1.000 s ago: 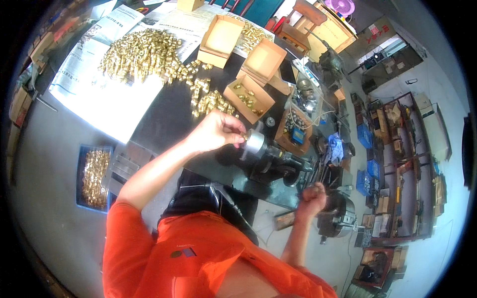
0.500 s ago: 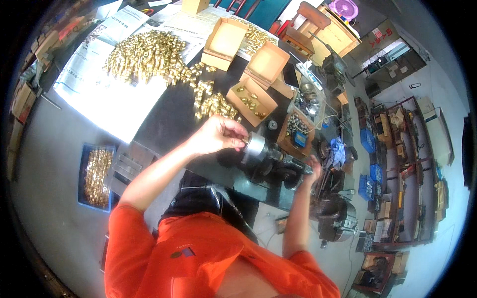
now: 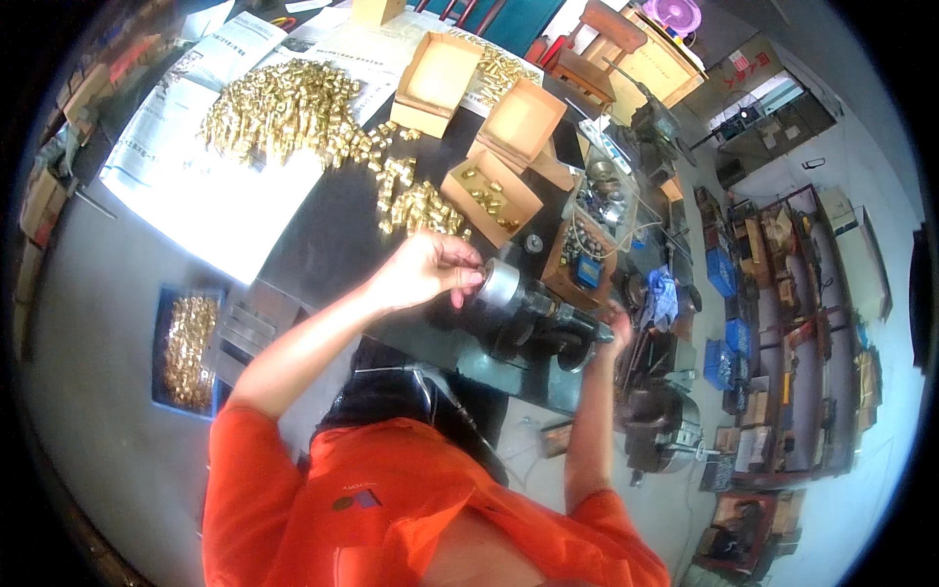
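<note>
My left hand [image 3: 427, 270] is at the front of a small bench machine with a round metal chuck [image 3: 498, 286]. Thumb and forefinger are pinched together right at the chuck's face; what they hold is too small and covered to make out. My right hand [image 3: 615, 329] is curled at the other end of the machine's dark spindle body [image 3: 548, 315], its fingers partly hidden behind it. Beyond my left hand lies a loose pile of small brass fittings [image 3: 419, 207] on the black tabletop. An open cardboard box [image 3: 509, 223] beside it holds several more fittings.
A large heap of brass fittings [image 3: 284, 108] lies on newspaper [image 3: 156, 186]. A blue crate [image 3: 159, 386] of brass parts stands lower left. Two cardboard boxes [image 3: 435, 73] stand at the back. A parts tray [image 3: 559, 279] sits behind the machine; shelving [image 3: 802, 342] lines the right.
The whole view has shifted slightly. Both hands stay at the machine's two ends, with my left fingers still pinched at the chuck.
</note>
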A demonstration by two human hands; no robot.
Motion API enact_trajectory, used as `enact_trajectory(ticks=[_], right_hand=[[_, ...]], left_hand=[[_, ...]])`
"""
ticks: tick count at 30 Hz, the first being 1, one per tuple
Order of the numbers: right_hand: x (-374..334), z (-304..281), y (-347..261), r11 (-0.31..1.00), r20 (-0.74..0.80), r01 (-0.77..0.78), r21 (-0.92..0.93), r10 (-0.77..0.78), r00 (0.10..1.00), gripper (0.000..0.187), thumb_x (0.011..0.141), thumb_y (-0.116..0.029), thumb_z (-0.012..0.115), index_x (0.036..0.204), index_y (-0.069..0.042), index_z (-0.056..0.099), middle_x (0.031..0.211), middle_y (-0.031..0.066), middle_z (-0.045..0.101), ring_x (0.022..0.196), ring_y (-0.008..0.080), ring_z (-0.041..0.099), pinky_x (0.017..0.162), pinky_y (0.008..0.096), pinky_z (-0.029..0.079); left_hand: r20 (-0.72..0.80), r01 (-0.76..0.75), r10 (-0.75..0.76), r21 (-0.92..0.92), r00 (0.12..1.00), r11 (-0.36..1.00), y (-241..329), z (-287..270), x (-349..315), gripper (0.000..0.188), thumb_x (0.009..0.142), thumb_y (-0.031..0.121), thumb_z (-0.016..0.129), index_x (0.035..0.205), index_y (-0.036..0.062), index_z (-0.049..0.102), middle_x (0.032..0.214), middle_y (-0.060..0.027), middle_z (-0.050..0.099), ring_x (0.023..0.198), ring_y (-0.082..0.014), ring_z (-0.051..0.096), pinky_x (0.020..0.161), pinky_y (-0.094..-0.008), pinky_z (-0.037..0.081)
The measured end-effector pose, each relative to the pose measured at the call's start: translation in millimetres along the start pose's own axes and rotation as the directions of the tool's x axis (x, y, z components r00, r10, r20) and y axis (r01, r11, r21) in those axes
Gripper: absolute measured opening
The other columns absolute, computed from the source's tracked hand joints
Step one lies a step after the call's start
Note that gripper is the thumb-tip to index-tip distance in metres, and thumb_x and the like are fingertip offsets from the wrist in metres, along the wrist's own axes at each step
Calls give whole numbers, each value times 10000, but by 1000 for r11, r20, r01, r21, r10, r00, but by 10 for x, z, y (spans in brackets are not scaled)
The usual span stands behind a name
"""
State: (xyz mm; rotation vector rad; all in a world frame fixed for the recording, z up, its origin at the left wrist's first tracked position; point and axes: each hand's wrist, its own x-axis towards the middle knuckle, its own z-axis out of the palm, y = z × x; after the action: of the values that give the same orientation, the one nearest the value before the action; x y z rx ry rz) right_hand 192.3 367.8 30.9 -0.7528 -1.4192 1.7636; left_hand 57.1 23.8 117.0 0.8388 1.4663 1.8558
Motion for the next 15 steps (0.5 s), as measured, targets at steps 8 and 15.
enact_trajectory(ticks=[8,15], right_hand=[[-685,161,-799,863,72,242,444,-304,950,134,841,-120,451,842,-27,548,559,-39,243,474,62,230,418,206,195],[-1018,-423,-306,883,204,-134,449,45,978,236,812,-228,450,866,-20,547,531,-39,283,430,65,214,364,202,179]], left_hand=[[4,68,-68,80,998,995,6,-91,-4,181,852,122,567,831,-57,591,670,-72,588,576,-121,580,526,-236,486],[5,67,-66,-68,998,995,-11,-104,-23,177,835,115,589,862,-59,588,683,-90,597,576,-135,586,539,-246,491]])
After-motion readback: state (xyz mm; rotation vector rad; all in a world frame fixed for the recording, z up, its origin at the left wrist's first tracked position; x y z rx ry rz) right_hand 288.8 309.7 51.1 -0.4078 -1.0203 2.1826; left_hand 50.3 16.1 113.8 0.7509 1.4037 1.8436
